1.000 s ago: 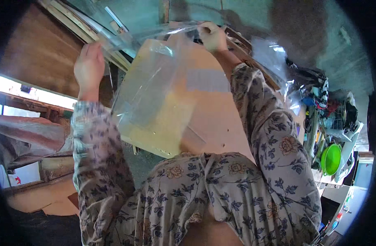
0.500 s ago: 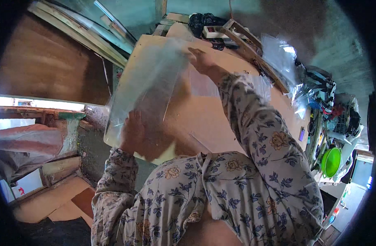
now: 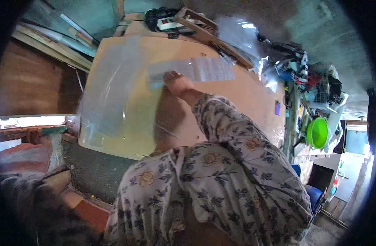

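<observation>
My right hand (image 3: pixel 179 85) is over the middle of the tan board table, fingers curled and pressed together at the near left part of a narrow clear plastic sheet (image 3: pixel 214 70). The held end of that sheet is blurred, while its right part lies flat. Left of it, a larger clear plastic sheet (image 3: pixel 108 90) rests on the table, wrinkled and shiny. My left hand does not show; only a dark, motion-smeared shape, apparently my left sleeve (image 3: pixel 26 201), appears at the lower left.
The tan table (image 3: pixel 245 102) spans the middle. A wooden frame piece (image 3: pixel 221 43), black bags (image 3: pixel 161 16) and more clear plastic (image 3: pixel 237 35) line its far edge. A purple object (image 3: pixel 277 108) lies at the right. Beyond it hangs a green basin (image 3: pixel 317 133). Planks (image 3: pixel 52 47) lean at the left.
My left hand has left the large plastic sheet and gone out of view toward the lower left. My right hand has let that sheet go and come nearer, onto the narrow sheet. The view shifted right.
</observation>
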`<state>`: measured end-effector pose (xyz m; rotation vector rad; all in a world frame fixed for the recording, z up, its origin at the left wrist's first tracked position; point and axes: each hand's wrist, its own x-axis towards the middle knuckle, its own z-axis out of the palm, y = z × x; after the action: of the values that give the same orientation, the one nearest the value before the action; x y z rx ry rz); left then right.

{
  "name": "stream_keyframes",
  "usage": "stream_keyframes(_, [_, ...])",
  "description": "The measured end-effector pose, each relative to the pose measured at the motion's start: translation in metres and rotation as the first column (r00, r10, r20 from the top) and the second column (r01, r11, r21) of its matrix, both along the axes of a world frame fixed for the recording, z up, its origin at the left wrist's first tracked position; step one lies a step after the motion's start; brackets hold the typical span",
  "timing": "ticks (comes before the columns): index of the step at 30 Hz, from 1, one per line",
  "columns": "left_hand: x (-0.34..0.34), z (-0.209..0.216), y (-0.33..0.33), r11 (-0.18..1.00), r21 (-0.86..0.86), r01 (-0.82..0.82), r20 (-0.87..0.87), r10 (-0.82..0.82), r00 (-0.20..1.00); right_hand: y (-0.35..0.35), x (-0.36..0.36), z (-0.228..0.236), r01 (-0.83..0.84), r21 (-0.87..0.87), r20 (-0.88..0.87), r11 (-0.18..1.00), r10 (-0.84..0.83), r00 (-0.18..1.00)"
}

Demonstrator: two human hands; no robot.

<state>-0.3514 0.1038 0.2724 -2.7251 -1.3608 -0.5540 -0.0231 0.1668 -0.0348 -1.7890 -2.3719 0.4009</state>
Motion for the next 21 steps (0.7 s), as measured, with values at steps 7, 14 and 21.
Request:
stream_keyframes(7, [0.035, -0.023, -0.043, 0.985, -0.121, 0.125, 0.043, -0.121, 0.992, -0.023, 0.011, 0.042, 0.096, -0.200, -0.134, 0.975, -0.124, 0.983])
stream_keyframes(14, [0.045, -0.033, -0.075, 0.981, -0.154, 0.118, 0.064, -0.110, 0.992, -0.047, 0.046, 0.020, 0.308, 0.105, -0.337, 0.946, -0.258, 0.905])
stream_keyframes(21, [0.056, -0.033, -0.081, 0.976, -0.160, 0.146, 0.083, -0.134, 0.987, -0.064, 0.094, 0.064, 0.516, -0.338, -0.711, 0.787, -0.573, 0.408])
